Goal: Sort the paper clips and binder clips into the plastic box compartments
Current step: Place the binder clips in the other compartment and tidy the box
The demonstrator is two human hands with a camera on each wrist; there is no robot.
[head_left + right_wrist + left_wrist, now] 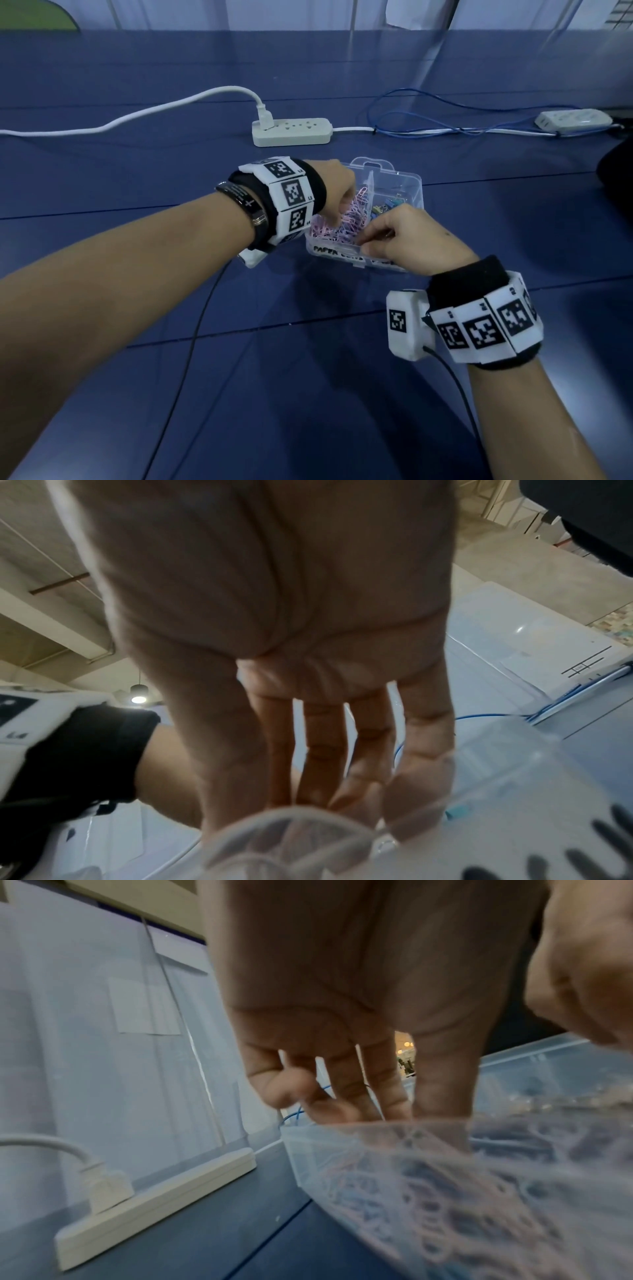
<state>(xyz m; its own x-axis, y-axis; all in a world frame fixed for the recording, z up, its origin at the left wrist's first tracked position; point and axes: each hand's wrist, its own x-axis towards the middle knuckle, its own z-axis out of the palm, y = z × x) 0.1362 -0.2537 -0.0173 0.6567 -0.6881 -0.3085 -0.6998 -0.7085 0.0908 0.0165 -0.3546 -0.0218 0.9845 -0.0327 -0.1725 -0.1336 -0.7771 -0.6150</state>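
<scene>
A clear plastic box (416, 185) with a divider stands mid-table. Its left compartment, labelled "PAPER CLIPS", holds a heap of pink paper clips (346, 229); the right one holds coloured binder clips (383, 207). My left hand (344, 210) comes in from the left, its fingers reaching down into the pink heap. In the left wrist view these fingers (441, 1085) are nearly straight behind the box wall (342, 1150), with the thumb apart. My right hand (364, 241) hovers over the box's front edge, thumb and fingertips pinching paper clips. Its fingertips are hidden behind blur in the right wrist view.
A white power strip (291, 132) with a plugged white cord lies just behind the box. A second strip (573, 120) and looped blue cable (428, 116) lie at the back right. A dark object (616, 171) sits at the right edge. Black sensor cables trail over the blue table.
</scene>
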